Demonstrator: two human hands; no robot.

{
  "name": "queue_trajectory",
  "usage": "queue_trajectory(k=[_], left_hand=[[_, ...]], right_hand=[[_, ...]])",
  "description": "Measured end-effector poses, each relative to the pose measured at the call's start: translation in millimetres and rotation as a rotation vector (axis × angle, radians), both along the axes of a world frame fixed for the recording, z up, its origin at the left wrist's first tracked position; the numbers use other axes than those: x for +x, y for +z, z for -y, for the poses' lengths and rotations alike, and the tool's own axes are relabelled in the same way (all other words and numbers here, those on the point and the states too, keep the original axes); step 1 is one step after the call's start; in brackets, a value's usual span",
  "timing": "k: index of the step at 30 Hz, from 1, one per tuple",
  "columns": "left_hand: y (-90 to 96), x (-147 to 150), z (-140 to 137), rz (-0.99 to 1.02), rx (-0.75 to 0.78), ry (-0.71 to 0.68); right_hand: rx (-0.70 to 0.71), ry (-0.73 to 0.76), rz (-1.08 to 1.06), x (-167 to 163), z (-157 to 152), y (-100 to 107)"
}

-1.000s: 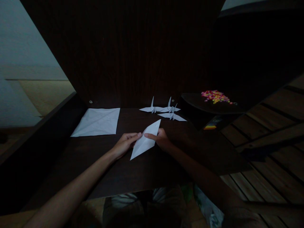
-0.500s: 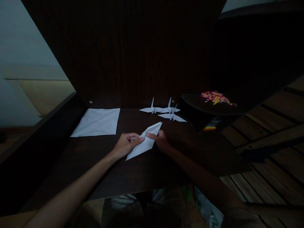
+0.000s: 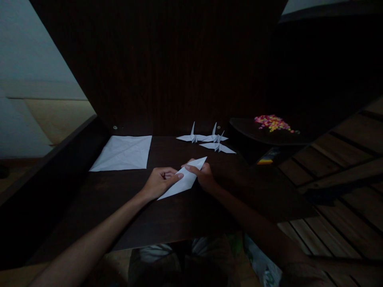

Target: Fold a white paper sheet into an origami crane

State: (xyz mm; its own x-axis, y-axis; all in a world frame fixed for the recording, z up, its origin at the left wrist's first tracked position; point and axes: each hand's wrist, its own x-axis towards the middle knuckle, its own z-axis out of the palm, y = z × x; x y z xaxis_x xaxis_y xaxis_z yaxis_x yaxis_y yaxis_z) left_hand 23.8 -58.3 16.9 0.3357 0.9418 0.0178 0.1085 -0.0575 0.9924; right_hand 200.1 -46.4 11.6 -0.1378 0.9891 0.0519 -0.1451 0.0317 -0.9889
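Note:
A folded white paper (image 3: 186, 179), long and pointed at both ends, is held slantwise above the dark desk. My left hand (image 3: 160, 181) pinches it from the left, thumb on top and fingers curled beneath. From the right my right hand (image 3: 203, 174) grips its upper part, with the thumb pressed on the face and fingertips showing behind the far edge. Beyond my hands stand three white paper cranes (image 3: 218, 146) close together near the back panel. White square sheets or a single sheet of paper (image 3: 122, 153), creased, lie flat to the left.
Small pink, yellow and orange pieces (image 3: 274, 122) are heaped on a dark corner shelf (image 3: 245, 129) at the right. A low dark side wall (image 3: 60, 155) bounds the desk (image 3: 143, 223) on the left. Wooden slats (image 3: 344, 159) show at the far right.
The folded paper's upper flaps, spread apart before, now lie together as one flat face. My right fingertips have come into sight behind its far edge. The cranes stay put.

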Motion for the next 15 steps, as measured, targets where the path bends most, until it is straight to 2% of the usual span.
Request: queue_trajectory(k=[9, 15], left_hand=[[0.5, -0.2, 1.4, -0.091, 0.135, 0.022], [4.0, 0.3, 3.3, -0.138, 0.159, 0.043]], right_hand=[[0.050, -0.024, 0.009, 1.1, 0.5, 2.8], [0.058, -0.025, 0.029, 1.6, 0.0, 2.4]])
